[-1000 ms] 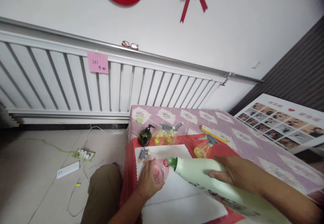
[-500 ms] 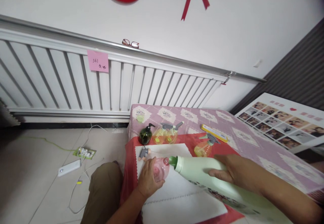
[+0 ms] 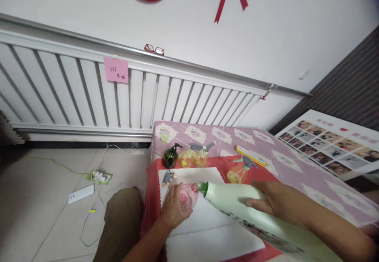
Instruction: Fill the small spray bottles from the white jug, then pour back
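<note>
Basically, the working surface has three layers: a purple patterned cloth (image 3: 204, 131), over it a red cloth (image 3: 151, 183), and on top a white mat (image 3: 207, 214) with zigzag edge. Above this mat, the left hand (image 3: 172, 207) is curled around a small pink bottle (image 3: 189, 199), which is tilted. The right hand (image 3: 274, 202) clasps a big pale green bottle (image 3: 231, 198), lying nearly sideways, its spout at the pink bottle's mouth; whether they touch, I cannot tell. A grey spray head (image 3: 167, 179) lies on the mat. Behind it stand a dark pump bottle (image 3: 170, 157) and two yellowish spray bottles (image 3: 200, 159). Along the white wall runs a radiator (image 3: 89, 92), bearing a pink note (image 3: 116, 70); eyeglasses (image 3: 154, 49) rest above. At right leans a photo board (image 3: 325, 143). On the tiled floor (image 3: 50, 183) there is a power strip (image 3: 100, 177).
</note>
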The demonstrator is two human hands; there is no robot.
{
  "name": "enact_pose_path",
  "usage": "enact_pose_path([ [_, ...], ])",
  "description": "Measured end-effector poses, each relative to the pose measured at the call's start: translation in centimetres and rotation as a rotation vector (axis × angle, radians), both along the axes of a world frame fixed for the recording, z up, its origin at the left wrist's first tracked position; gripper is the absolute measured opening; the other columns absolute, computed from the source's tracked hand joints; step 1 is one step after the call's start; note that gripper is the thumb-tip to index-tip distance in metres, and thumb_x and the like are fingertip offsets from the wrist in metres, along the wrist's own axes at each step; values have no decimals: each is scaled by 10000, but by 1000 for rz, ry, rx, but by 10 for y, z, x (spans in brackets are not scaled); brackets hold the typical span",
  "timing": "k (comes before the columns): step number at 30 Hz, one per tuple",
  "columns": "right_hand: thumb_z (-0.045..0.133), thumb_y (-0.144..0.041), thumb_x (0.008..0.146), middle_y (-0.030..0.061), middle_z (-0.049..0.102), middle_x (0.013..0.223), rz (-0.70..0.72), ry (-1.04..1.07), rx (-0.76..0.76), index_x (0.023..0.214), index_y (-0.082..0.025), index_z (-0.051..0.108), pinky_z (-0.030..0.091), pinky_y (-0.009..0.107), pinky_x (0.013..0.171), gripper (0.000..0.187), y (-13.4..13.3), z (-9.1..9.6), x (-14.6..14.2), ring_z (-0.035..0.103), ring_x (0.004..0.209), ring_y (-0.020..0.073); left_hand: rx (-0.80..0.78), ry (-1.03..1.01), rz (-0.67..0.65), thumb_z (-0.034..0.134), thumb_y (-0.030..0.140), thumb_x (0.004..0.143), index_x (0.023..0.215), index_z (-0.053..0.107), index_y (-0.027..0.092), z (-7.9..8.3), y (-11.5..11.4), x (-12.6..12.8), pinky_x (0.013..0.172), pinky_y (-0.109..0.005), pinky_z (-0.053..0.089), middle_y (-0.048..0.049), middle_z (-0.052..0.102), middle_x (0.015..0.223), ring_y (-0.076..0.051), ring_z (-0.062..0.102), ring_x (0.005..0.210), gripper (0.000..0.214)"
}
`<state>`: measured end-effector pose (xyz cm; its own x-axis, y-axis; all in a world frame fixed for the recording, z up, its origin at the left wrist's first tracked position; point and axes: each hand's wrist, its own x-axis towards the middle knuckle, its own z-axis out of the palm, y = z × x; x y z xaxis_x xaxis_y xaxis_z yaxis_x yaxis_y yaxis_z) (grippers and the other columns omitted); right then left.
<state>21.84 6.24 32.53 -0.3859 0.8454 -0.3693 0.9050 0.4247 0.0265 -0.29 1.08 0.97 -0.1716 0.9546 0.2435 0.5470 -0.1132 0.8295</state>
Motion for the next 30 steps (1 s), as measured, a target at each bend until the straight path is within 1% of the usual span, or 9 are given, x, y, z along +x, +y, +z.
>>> enact_pose_path([
  [4, 450, -667, 826, 124, 718, 925, -4, -15, -5, 919, -205, 629, 467, 380, 685, 504, 2, -3, 3, 666, 825, 307, 6, 2, -9, 699, 316, 593, 1380, 372, 140, 2, 0, -1, 1090, -459, 380, -162, 507, 1339, -334, 455, 1275, 870],
  [8, 458, -658, 823, 128, 716, 915, 0, -26, 12, 943, -199, 628, 470, 381, 683, 504, 2, -6, 4, 669, 823, 310, 24, 6, -3, 705, 318, 587, 1377, 370, 160, 0, 0, -1, 1085, -470, 384, -157, 518, 1330, -338, 460, 1268, 873],
  [12, 461, -643, 830, 127, 719, 906, 5, -34, 19, 919, -201, 630, 470, 366, 665, 481, 0, -4, 3, 674, 817, 303, 40, 14, 1, 702, 326, 591, 1390, 346, 170, -4, 0, 0, 1079, -475, 386, -155, 509, 1341, -342, 454, 1273, 888],
  [18, 470, -625, 835, 113, 722, 899, 16, -42, 6, 889, -214, 626, 463, 347, 652, 443, 0, 0, 0, 675, 807, 291, 35, 20, -1, 697, 321, 603, 1401, 329, 147, -6, 1, 0, 1086, -474, 375, -169, 491, 1352, -340, 446, 1277, 897],
  [25, 472, -645, 823, 126, 721, 893, 1, -32, -1, 896, -196, 633, 450, 353, 647, 483, -2, 3, -4, 660, 783, 292, 6, 37, -16, 701, 340, 611, 1416, 321, 151, -7, 1, 0, 1084, -472, 380, -162, 493, 1363, -342, 446, 1278, 910],
  [30, 468, -642, 827, 140, 717, 914, 13, -36, 11, 913, -185, 627, 440, 356, 646, 492, -1, 1, -2, 656, 788, 295, 32, 50, -1, 699, 349, 618, 1417, 326, 157, -9, 1, 0, 1077, -472, 384, -166, 480, 1375, -340, 442, 1286, 902],
])
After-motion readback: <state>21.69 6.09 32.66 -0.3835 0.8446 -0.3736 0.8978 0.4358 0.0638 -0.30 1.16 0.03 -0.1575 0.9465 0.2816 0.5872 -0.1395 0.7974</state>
